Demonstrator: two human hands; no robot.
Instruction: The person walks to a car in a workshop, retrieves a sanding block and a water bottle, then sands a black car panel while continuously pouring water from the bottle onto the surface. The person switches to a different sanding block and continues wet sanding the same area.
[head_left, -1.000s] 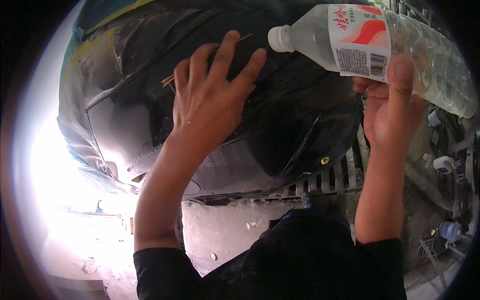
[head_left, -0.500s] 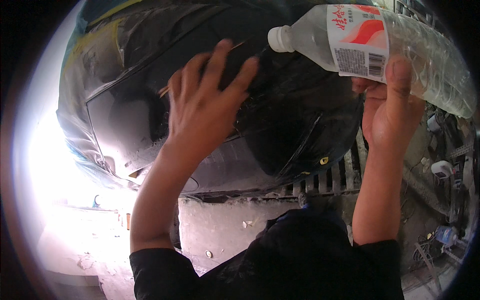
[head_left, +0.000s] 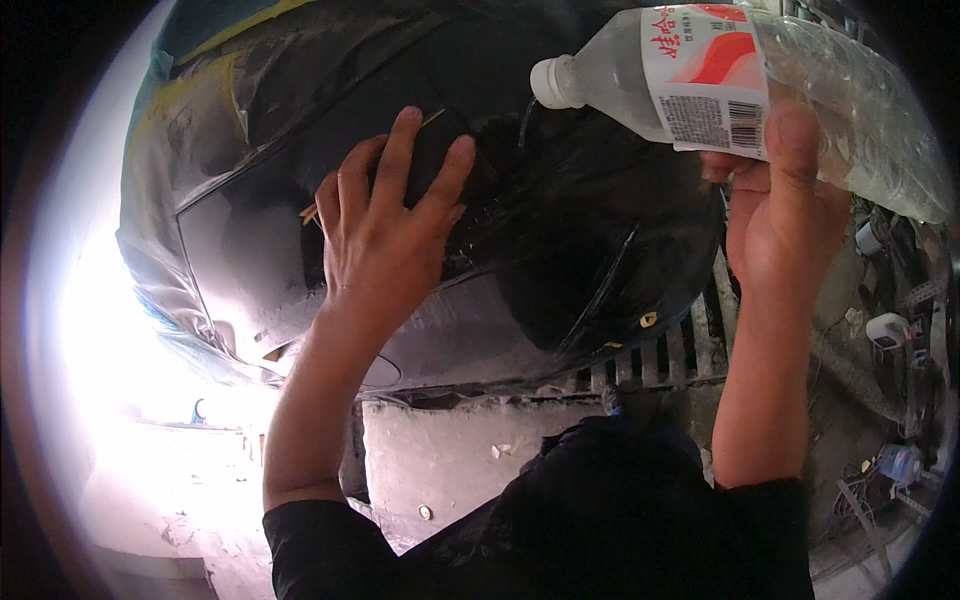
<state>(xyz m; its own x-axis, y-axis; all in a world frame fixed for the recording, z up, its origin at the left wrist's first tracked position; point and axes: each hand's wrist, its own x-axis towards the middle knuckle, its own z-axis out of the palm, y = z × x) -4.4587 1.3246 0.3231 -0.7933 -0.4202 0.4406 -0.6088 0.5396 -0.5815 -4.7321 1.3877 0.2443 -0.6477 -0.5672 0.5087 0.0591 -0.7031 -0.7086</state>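
1. A person's left hand (head_left: 385, 235) presses flat on a black car body panel (head_left: 560, 270), fingers spread over a small dark pad with a tan edge, apparently sanding paper (head_left: 425, 160); the grip is loose, more press than clasp.
2. The right hand (head_left: 775, 215) wraps a clear plastic water bottle (head_left: 760, 90), tilted neck-down, a thin stream seemingly falling onto the panel just right of the fingers.
3. Done well, the step likely wants a steady trickle ahead of the pad and even, flat pressure.
4. Against the earlier frames, the left hand sits slightly lower and further left; the bottle holds its tilt.
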